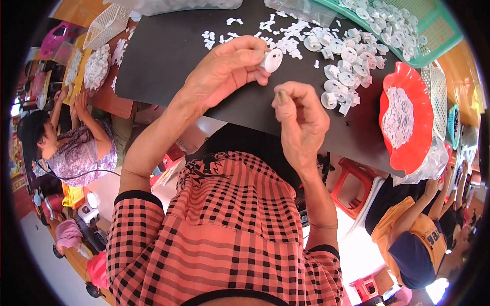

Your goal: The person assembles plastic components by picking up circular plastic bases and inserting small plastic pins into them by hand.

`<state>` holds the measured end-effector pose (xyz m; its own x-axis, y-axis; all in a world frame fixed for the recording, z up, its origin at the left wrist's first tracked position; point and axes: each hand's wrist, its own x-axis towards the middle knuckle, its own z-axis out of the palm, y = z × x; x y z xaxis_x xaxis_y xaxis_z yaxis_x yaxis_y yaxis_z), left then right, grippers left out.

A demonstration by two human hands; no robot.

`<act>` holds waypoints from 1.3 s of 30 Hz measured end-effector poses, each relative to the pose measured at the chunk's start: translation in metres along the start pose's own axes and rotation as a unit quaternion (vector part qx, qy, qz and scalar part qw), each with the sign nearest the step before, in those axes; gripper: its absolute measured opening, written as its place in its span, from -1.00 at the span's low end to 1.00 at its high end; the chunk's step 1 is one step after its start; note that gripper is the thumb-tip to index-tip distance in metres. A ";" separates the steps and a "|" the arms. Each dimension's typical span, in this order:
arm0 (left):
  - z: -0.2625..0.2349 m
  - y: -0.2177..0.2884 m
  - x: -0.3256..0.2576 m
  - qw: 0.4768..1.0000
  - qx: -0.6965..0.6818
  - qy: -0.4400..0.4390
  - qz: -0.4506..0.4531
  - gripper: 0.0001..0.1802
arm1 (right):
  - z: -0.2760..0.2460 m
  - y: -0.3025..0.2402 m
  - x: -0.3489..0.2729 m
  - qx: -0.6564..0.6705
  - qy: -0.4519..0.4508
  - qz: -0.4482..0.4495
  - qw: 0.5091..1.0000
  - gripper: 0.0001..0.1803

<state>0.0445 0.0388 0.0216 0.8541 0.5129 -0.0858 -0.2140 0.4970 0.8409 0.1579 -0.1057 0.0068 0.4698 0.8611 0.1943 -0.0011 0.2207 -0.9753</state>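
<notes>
Between its thumb and fingers, my left hand (229,69) pinches a small white plastic part with a round disc face (274,60), held above the dark table (163,61). Two small holes show in the disc. Close by on the right, my right hand (302,120) is closed, thumb pressed to the curled fingers; whatever it may hold is too small to make out. Beyond both hands lies a scatter of tiny white plastic pieces (291,46). A pile of white disc-faced parts (352,66) spreads to the right of them.
A red wavy-edged bowl (424,107) of small white pieces stands at right. Behind it, a green basket (439,41) holds more white parts. Clear plastic bags (306,11) lie at the far edge. One person (76,143) works at left, another (413,234) sits at right, near a red stool (354,186).
</notes>
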 end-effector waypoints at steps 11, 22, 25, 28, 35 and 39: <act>-0.004 -0.015 -0.033 0.991 -0.108 0.071 0.027 -0.82 | 0.024 0.006 0.030 -0.172 -0.006 -0.125 0.977 -0.57; -0.007 -0.018 -0.062 0.993 -0.027 0.103 0.051 -0.81 | 0.034 0.007 0.024 -0.229 -0.043 -0.162 0.959 -0.66; -0.013 -0.018 -0.071 0.989 -0.079 0.107 0.058 -0.80 | 0.030 0.004 0.033 -0.211 -0.107 -0.139 0.962 -0.73; -0.023 -0.018 -0.077 0.984 -0.098 0.126 0.079 -0.80 | 0.026 0.008 0.055 -0.309 -0.094 -0.142 0.936 -0.81; -0.033 -0.019 -0.081 0.981 -0.111 0.121 0.099 -0.79 | 0.019 0.019 0.064 -0.442 -0.140 -0.219 0.859 -0.80; -0.035 -0.018 -0.080 0.983 -0.107 0.116 0.096 -0.79 | 0.012 0.019 0.053 -0.435 -0.116 -0.179 0.875 -0.79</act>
<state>-0.0364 0.0132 -0.0050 0.6623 0.7453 -0.0764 -0.4766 0.4978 0.7246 0.1724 -0.0502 -0.0003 0.1113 0.9001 0.4212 0.8293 0.1494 -0.5385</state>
